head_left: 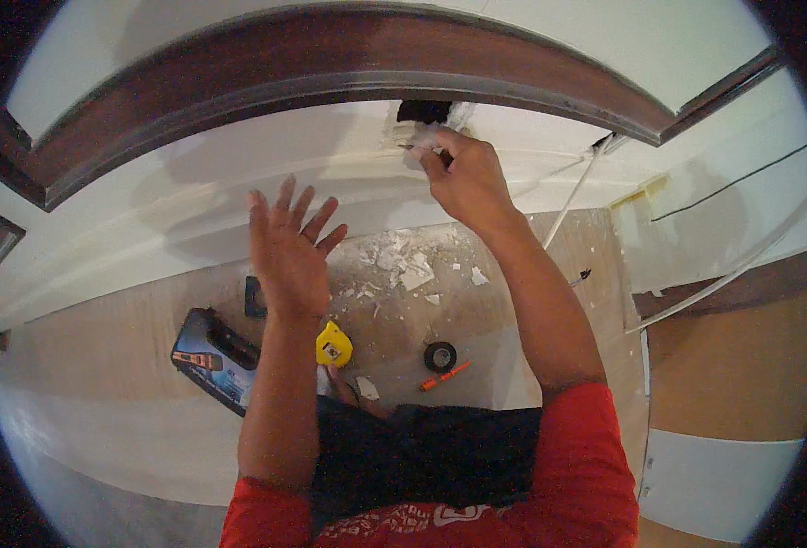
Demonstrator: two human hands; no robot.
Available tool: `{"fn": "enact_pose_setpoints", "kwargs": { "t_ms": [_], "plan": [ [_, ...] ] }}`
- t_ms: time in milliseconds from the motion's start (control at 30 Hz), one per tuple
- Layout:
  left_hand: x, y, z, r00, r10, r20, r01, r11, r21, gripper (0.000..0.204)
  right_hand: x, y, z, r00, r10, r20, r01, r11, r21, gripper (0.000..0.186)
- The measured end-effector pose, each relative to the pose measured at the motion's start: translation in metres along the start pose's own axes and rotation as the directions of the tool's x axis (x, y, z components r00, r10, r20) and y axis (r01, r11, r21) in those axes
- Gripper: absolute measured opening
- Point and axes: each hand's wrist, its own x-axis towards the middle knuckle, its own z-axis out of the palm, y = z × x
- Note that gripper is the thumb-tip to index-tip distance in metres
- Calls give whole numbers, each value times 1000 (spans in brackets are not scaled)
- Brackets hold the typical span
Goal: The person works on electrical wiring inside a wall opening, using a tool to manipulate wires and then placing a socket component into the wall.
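Observation:
A rough dark opening with broken white edges is cut in the white wall under a dark wood ledge. My right hand is at its lower rim, fingers pinched on something pale that I cannot make out. My left hand hangs in front of the wall to the left, fingers spread and holding nothing. Below the hands, broken white chips lie on the wooden floor. A yellow tape measure sits by my left forearm.
A black tape roll and an orange screwdriver lie in front of my legs. A black carry case is left of my forearm, near a dark object. White cables hang at right, beside brown and white boards.

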Motion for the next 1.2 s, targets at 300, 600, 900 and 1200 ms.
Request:
{"fn": "enact_pose_setpoints", "kwargs": {
  "t_ms": [300, 600, 900, 1200],
  "plan": [
    [4, 12, 0, 1000, 9, -7, -9, 998, -57, 91, -2, 3, -11, 998, 53, -43, -60, 980, -192, 15],
    [5, 16, -3, 999, 37, -38, -39, 998, -53, 92, -26, 4, -20, 989, 115, -96, -126, 986, -113, 18],
    [5, 14, 0, 1000, 1, -13, -2, 998, -62, 90, -29, -32, 16, 747, 628, 220, -510, 327, 796, 28],
    [6, 14, -2, 997, -56, 58, 61, 994, -95, 79, -16, 9, 39, 828, 551, -104, -434, 747, 503, 31]
  ]
}}
